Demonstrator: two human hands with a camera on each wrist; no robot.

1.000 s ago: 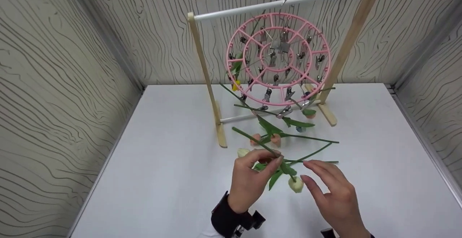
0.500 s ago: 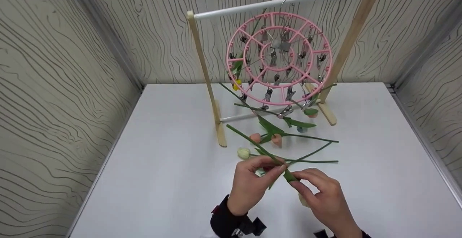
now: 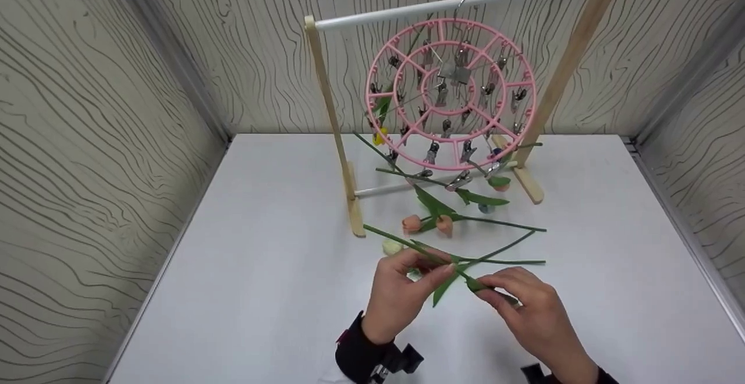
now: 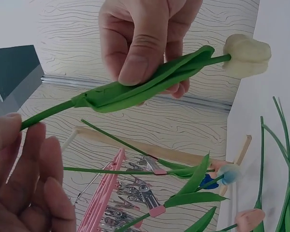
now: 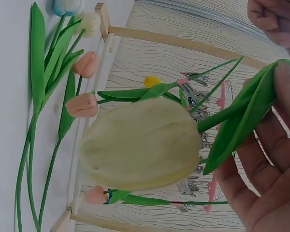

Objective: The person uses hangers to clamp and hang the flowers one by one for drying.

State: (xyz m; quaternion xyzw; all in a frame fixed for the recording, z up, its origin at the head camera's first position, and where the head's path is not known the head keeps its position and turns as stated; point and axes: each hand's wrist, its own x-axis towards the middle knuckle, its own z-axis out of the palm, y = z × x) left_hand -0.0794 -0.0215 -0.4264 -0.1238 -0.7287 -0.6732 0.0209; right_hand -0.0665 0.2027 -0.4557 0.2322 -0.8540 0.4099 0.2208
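Both hands hold one white artificial tulip [image 4: 246, 55] above the table. My left hand [image 3: 401, 291] pinches its green stem [image 3: 384, 234] between thumb and fingers. My right hand [image 3: 535, 308] grips the folded leaves [image 4: 145, 84], which lie along the stem below the bloom. In the head view the bloom is hidden by the right hand; the right wrist view has it large in the middle. Beyond the hands, two peach tulips [image 3: 412, 223] and another white tulip [image 3: 392, 248] lie on the table [image 3: 262, 291], their stems crossing.
A pink round clip hanger [image 3: 398, 135] with several metal clips hangs from a white rod [image 3: 401, 14] on a wooden stand [image 3: 326, 90]. Clipped to it are several tulips, including a yellow one [image 3: 380, 135] and a blue one [image 3: 485, 208]. Patterned walls [image 3: 273, 70] enclose the table.
My right hand, earlier spread beside the bloom, has come in and taken hold of the leaves. The left hand keeps its pinch, and the stem's free end has dipped.
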